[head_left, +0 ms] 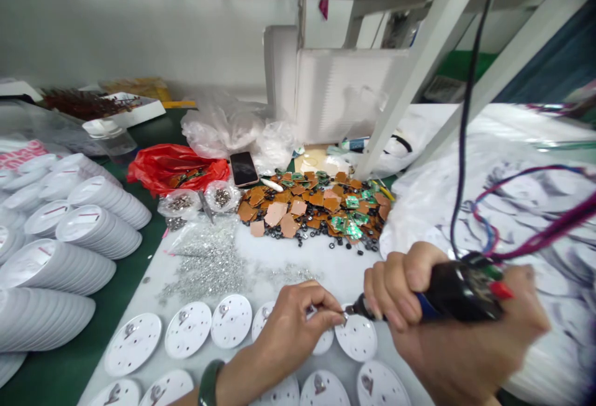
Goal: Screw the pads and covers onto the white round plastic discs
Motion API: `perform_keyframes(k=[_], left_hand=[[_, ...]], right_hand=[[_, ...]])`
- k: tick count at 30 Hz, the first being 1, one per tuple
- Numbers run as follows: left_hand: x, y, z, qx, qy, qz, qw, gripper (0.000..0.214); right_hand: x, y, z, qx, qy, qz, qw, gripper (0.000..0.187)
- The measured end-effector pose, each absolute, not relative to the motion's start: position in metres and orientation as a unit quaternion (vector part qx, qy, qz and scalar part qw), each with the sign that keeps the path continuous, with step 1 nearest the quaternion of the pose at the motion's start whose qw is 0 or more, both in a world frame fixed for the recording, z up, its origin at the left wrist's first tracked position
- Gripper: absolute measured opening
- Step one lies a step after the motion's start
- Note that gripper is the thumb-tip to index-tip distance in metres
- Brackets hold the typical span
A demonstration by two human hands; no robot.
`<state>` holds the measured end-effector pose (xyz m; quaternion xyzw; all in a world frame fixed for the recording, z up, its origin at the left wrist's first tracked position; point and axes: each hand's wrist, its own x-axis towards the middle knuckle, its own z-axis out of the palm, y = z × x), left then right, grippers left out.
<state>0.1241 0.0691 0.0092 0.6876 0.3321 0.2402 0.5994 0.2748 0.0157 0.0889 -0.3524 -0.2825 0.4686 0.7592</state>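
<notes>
My right hand (405, 285) is wrapped around a black electric screwdriver (460, 291), held nearly level with its bit pointing left. With thumb and forefinger pinched together, my left hand (293, 319) meets the tip of the bit; whatever is between the fingers is too small to name. Just beneath the bit lies a round white plastic disc (357, 339) with small holes. More such discs, several with a small metal piece on them, are set out in rows, such as this white disc (231, 321). Behind my left hand, small silvery screws (209, 272) are spread in a loose pile.
Stacked white discs (84, 269) stand on the left. Brown and green circuit boards (316, 204) are heaped mid-table among black parts. Behind are a phone (243, 169), a red bag (153, 167) and small metal parts (222, 196) in a bag. Cables (468, 102) hang at right.
</notes>
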Motion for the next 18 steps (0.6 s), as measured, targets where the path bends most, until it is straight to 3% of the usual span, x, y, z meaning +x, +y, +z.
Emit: perform_keyframes(k=[7, 18], left_hand=[[0.119, 0.064, 0.006, 0.62, 0.323, 0.193, 0.689, 0.006], [0.125, 0.051, -0.003, 0.704, 0.361, 0.208, 0.576, 0.017]], right_hand=[[0.278, 0.018, 0.096, -0.333, -0.276, 0.51, 0.744, 0.065], [0.272, 0.004, 0.091, -0.333, -0.31, 0.519, 0.723, 0.062]])
